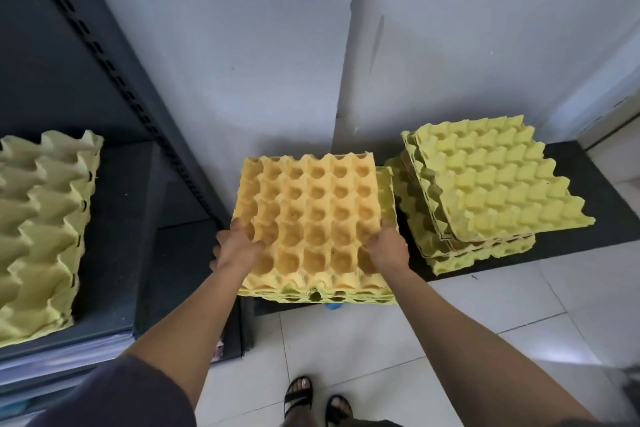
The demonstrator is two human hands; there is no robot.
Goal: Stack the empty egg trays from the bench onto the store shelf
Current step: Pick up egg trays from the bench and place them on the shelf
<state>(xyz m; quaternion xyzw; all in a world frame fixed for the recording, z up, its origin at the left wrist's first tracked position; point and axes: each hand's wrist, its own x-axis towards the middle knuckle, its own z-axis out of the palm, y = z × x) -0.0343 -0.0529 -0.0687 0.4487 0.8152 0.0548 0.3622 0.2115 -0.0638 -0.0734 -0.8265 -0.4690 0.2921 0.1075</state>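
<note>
Two opposite edges of the top egg tray (308, 218) held at once, on the middle stack (325, 296), low on the black table (571, 246) against the wall (277, 80). Left grip (239, 248) clamped on the near left corner, thumb on top among the cups, fingers curled under the rim. Right grip (388, 248) closed over the near right edge in much the same way.

Looks like moulded paper pulp. Probably very light, fairly stiff across the ribs, yet easy to crease or tear at the thin rim. Rough enough not to slip.

Best taken as here, by two facing edges with fingers below and thumbs above, never by one corner alone. Likely to cling to the tray nested beneath, so worth a small shake on lifting. Cannot tell how many trays held.

Further right on the same table, a second stack (485, 198), crooked, with upper trays skewed and overhanging. Worth squaring up before any lift.

Off to the left, on the dark store shelf (114, 218), a shelf stack (41, 225) already in place. Calls for a level carry and matched cups to nest there.
</note>
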